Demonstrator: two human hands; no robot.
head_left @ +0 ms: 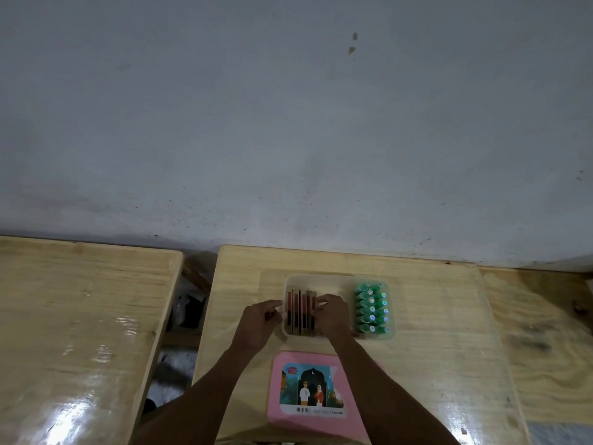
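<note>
- While both arms reach over the desk point(433, 316), the two hands meet at a clear tray point(337, 277) near its middle.
- The slim boxes point(300, 311) stand on their thin edges in a row in the left part of the tray. They are brown, red and black.
- The right grip point(332, 313) sits on the right end of that row, and its fingers curl over the last boxes and hold them.
- The left grip point(261, 316) is just outside the tray, with its fingertips at the left wall. I cannot tell if it pinches the wall or only touches it.
- Green bottles point(372, 308) lie packed in two rows in the right part of the tray.
- A pink lid point(279, 412) lies flat on the desk, close to the person, with a picture sticker point(313, 391) on top.
- Another desk point(80, 316) stands to the left, with a gap between the two.
- A grey wall point(288, 123) is behind both.
</note>
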